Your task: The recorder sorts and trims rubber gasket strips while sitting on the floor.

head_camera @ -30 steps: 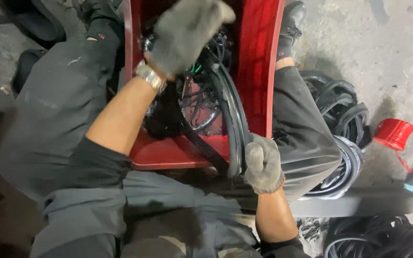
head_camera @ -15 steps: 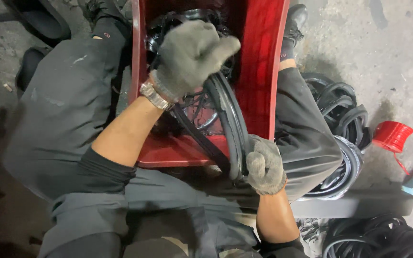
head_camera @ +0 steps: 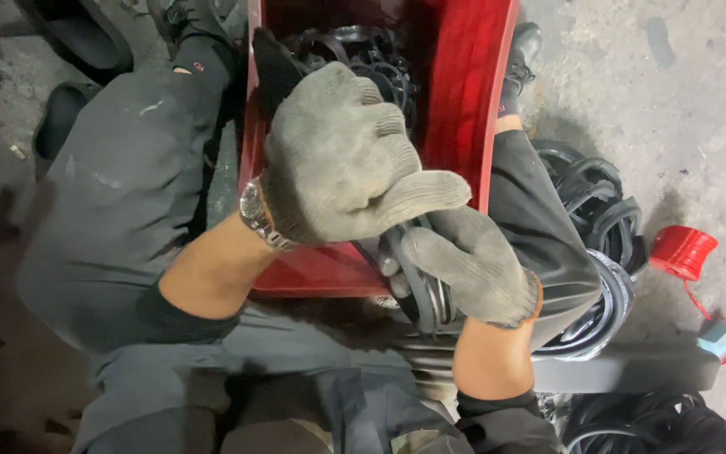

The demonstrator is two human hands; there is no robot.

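Observation:
Both my hands wear grey knit gloves and meet over the near edge of a red plastic crate (head_camera: 455, 92) that rests between my knees. My left hand (head_camera: 342, 155), with a metal wristwatch (head_camera: 255, 214) on the wrist, is closed over a bundle of black rubber belts (head_camera: 418, 290). My right hand (head_camera: 472, 265) grips the same bundle from below, just under the left thumb. More black rings and belts (head_camera: 363, 50) lie inside the crate, partly hidden by my left hand.
A pile of black rubber belts (head_camera: 598, 219) lies on the concrete floor to my right, with another heap (head_camera: 665, 424) at the lower right. A red spool (head_camera: 681, 250) with red cord sits beside them. A dark flat bar (head_camera: 632, 370) crosses below. Black shoes (head_camera: 69, 109) stand at the left.
My left hand has come down from the far end of the crate to the near edge. My right hand has risen to meet it, and both now hold the belt bundle.

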